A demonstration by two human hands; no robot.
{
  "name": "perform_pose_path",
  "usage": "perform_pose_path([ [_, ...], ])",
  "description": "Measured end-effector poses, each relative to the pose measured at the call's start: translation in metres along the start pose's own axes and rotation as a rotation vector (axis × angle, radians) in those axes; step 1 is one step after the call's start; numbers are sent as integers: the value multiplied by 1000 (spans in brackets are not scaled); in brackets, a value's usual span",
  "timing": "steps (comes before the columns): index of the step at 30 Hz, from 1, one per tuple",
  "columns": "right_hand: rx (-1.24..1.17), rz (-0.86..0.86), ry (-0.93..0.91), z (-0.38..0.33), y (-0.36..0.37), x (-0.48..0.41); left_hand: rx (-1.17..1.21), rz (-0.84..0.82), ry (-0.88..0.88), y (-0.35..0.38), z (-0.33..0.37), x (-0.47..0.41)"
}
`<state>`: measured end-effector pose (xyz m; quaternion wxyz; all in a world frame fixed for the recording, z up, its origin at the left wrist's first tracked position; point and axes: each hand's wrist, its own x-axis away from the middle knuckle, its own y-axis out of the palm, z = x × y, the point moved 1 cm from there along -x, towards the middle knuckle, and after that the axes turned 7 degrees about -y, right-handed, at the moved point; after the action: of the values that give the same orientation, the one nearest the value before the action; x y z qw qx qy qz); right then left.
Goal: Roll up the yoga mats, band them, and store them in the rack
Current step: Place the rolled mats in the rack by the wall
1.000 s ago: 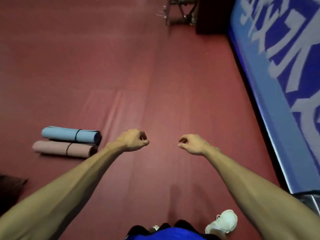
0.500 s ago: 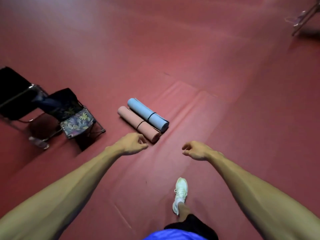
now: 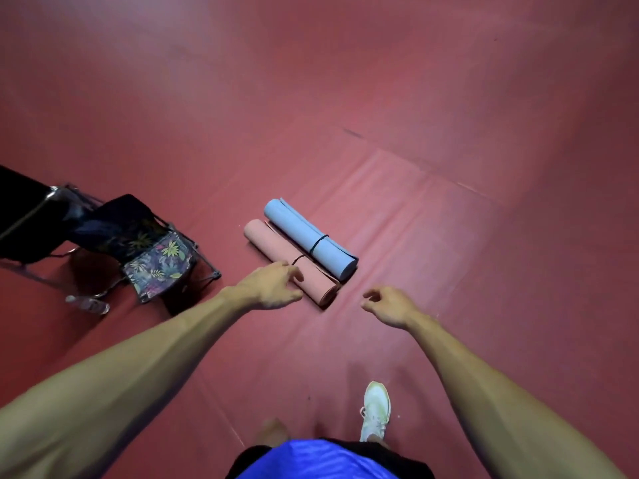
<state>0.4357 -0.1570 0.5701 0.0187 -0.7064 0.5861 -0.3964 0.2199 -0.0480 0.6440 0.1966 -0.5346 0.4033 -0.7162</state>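
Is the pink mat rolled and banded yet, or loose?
Rolled and banded: the pink mat lies as a tight roll beside the blue mat, a dark band looped around it by the left hand.

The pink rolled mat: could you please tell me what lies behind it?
The blue rolled mat, dark-banded, lies alongside it on the red floor. The left hand covers part of the pink rolled mat.

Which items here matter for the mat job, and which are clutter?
Job: pink mat, blue mat, both rolled and banded; left hand, right hand.
Lying about: water bottle, black chair, floral folding frame (rack? cannot tell).
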Motion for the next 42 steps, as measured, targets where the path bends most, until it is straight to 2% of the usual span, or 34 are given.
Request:
perform_pose_path([
  [5,-92,16,52,-23,1,-58,50,-51,15,-24,-28,-59],
  [8,-196,37,123,-36,1,-101,19,-131,85,-31,-57,-105],
  [11,-351,181,221,-42,-2,-150,-3,-201,143,-39,-82,-166],
  [14,-562,377,370,-38,15,-198,-108,-283,271,-45,-99,-229],
  [19,-867,503,480,-27,52,-275,-124,-286,410,-30,-103,-327],
  [24,-1025,580,560,28,109,-344,-174,-385,376,48,-114,-418],
  [28,-942,514,514,97,164,-415,-231,-385,381,121,-122,-482],
  [33,-979,567,604,190,248,-490,-287,-414,343,221,-138,-564],
  [35,-1056,558,649,218,281,-513,-318,-441,312,261,-146,-593],
  [39,-1199,448,756,261,338,-553,-411,-432,403,326,-144,-646],
  [42,-1392,407,816,279,372,-579,-445,-417,445,365,-155,-686],
])
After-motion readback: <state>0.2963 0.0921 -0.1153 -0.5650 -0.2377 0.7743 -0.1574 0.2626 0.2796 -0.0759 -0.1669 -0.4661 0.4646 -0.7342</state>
